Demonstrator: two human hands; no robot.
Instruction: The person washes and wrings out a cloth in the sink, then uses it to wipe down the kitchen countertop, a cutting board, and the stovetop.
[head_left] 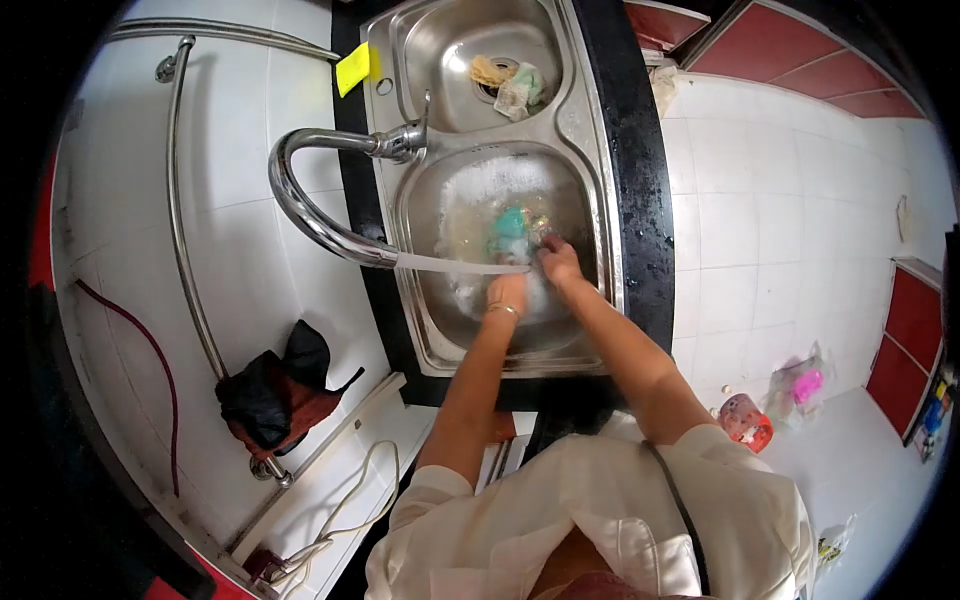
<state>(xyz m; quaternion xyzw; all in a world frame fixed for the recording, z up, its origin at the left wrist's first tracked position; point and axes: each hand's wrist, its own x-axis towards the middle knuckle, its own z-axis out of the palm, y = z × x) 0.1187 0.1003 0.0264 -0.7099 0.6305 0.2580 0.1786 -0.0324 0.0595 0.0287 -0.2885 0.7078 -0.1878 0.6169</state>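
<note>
Both my hands are low in the near basin of a steel double sink, under running water. My left hand is right beneath the stream; water and suds hide its fingertips. To its right, my right hand has its fingers curled at the edge of a wet, shiny bundle, closed on something I cannot make out. A teal, soft-looking thing lies just beyond my fingers in white foam. Whether my left hand touches it is hidden.
The curved chrome faucet arches over the basin from the left. The far basin holds a tan scrubber-like clump and a pale green-white cloth. A yellow sponge-like block is at the sink's left edge. Dark cloth hangs on a rail.
</note>
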